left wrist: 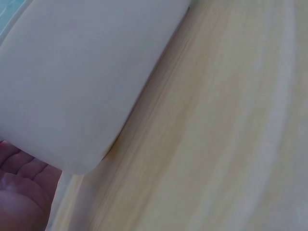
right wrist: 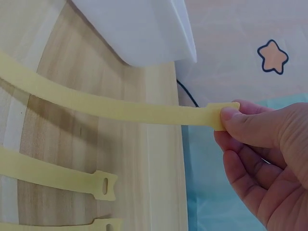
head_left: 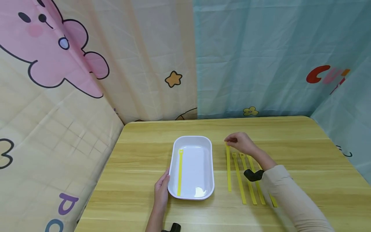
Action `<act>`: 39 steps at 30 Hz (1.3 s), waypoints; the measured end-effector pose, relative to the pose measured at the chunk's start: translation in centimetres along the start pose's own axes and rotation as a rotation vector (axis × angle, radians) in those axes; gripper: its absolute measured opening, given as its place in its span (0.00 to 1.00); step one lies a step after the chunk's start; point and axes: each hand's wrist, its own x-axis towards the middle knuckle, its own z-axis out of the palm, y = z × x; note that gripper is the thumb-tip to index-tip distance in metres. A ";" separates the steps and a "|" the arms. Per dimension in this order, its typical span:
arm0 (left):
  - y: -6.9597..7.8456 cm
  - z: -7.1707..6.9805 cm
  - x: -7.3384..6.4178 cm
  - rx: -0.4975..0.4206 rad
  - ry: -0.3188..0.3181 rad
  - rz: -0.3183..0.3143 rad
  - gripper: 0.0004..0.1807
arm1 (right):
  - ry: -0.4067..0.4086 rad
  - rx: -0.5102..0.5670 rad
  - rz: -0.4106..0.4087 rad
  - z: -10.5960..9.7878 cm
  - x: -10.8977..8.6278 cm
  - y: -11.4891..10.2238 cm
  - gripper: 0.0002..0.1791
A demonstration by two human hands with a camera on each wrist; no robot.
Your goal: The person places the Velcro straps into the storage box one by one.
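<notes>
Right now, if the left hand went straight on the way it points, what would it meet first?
The tray, most likely: the left hand already touches its left side, leaving no visible gap. How far the fingers reach under it is unclear.

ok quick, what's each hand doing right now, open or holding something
Left hand: holding the white tray by its side.
Right hand: closed, pinching one yellow strap at its end.
</notes>
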 end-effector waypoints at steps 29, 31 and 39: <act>0.5 0.2 0.2 0.010 0.039 -0.155 0.20 | 0.063 0.016 -0.018 -2.5 -0.7 -2.9 0.08; 0.6 0.2 0.2 0.002 0.043 -0.163 0.20 | 0.060 0.016 -0.021 -2.6 -0.7 -3.0 0.08; 0.5 0.2 0.2 0.008 0.029 -0.159 0.20 | 0.074 0.004 -0.054 -3.3 -1.0 -4.0 0.08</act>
